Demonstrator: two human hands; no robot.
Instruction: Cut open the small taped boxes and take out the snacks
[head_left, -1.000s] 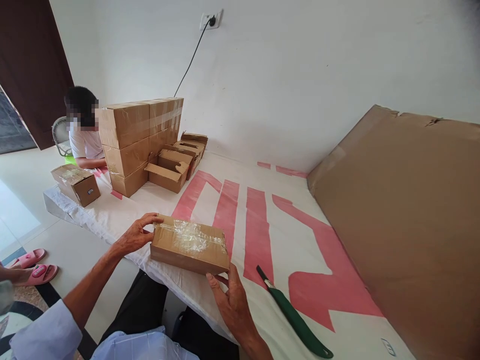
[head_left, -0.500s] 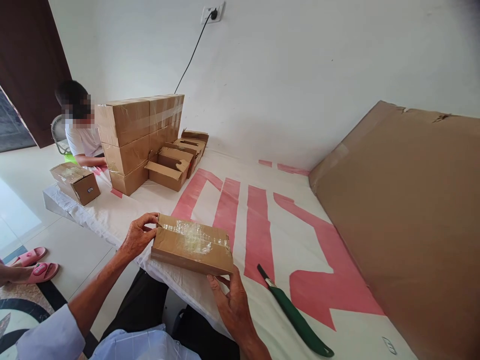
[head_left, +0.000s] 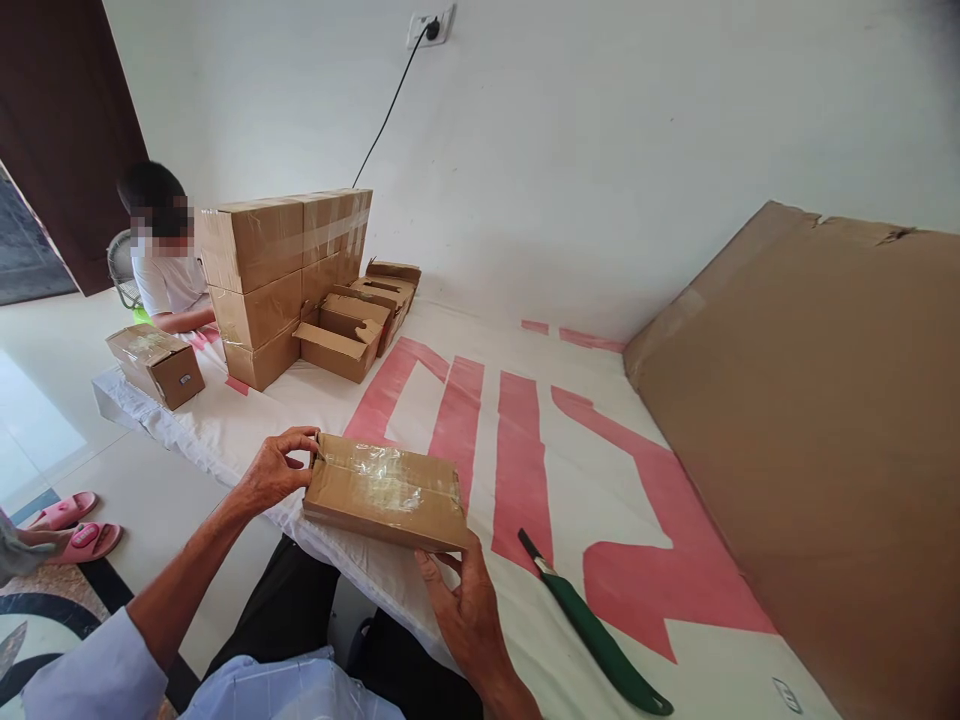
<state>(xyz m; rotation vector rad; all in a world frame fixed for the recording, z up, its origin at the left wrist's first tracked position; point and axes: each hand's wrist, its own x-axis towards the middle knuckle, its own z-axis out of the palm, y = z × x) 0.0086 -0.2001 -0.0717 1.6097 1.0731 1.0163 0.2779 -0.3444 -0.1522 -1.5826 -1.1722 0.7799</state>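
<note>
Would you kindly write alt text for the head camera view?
Both hands hold a flat brown cardboard box sealed with clear tape, left hand at its end, right hand under its near corner, over a white-and-pink sheet. A green-handled knife lies nearby.

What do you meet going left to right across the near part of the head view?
Pink slippers → left hand → taped box → right hand → green-handled knife → big cardboard sheet.

My left hand [head_left: 276,470] and right hand [head_left: 463,605] grip taped box [head_left: 384,490] by opposite ends above sheet [head_left: 525,440]; green knife [head_left: 600,645] lies right.
</note>
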